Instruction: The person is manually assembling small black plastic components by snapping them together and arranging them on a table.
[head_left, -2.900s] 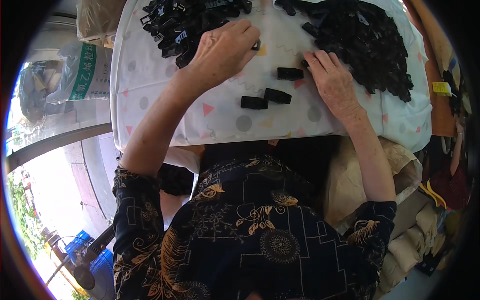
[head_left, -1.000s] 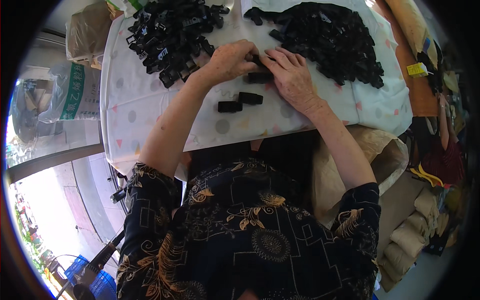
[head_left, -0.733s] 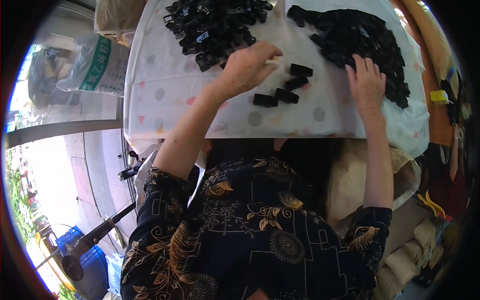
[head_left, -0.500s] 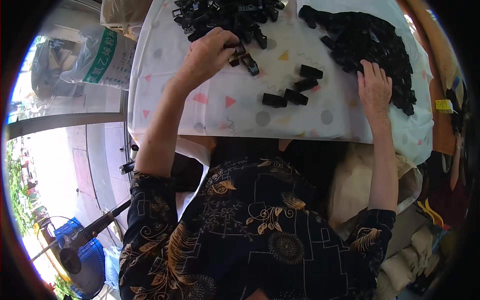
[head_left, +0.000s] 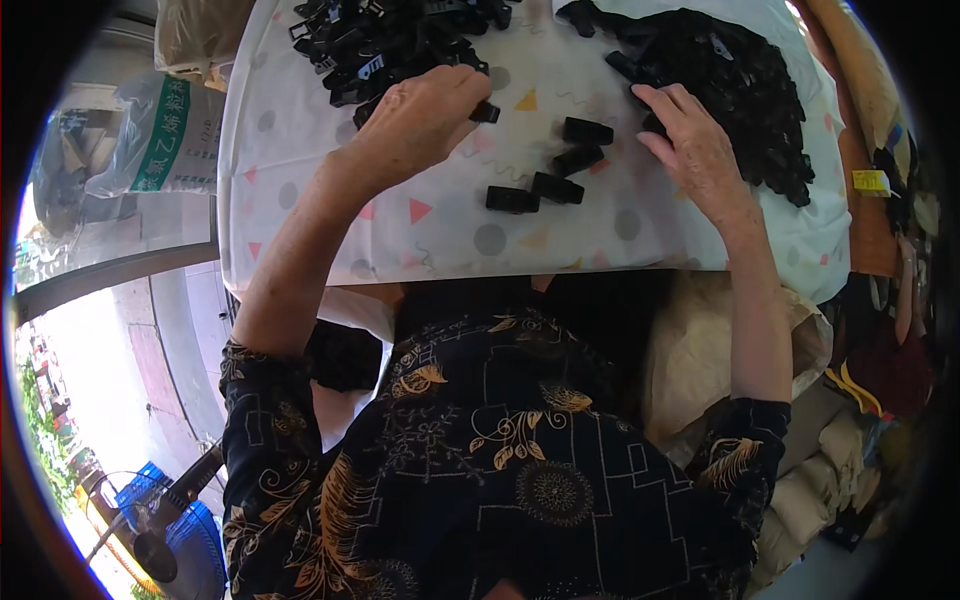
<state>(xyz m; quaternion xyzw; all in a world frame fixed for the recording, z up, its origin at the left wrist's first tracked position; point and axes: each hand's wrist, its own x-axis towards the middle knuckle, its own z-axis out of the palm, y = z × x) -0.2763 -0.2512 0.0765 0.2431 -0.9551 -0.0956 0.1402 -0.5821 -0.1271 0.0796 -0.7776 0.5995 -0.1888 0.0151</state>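
Note:
My left hand [head_left: 420, 120] is curled at the near edge of the left heap of black plastic clips [head_left: 380, 40], with one small black clip [head_left: 485, 112] pinched at its fingertips. My right hand [head_left: 690, 150] lies flat with fingers spread against the near edge of the right heap of black parts [head_left: 730, 70]. Between the hands, several finished black clips [head_left: 545, 180] lie loose on the white patterned tablecloth [head_left: 300, 190].
A printed plastic sack [head_left: 160, 140] stands left of the table. Tan bags [head_left: 700, 350] and stacked goods [head_left: 850, 430] crowd the right side. A blue fan [head_left: 170, 540] stands on the floor at lower left.
My left hand has drawn back from the left heap toward the middle with a clip. My right hand has shifted up against the right heap. The camera has tilted slightly.

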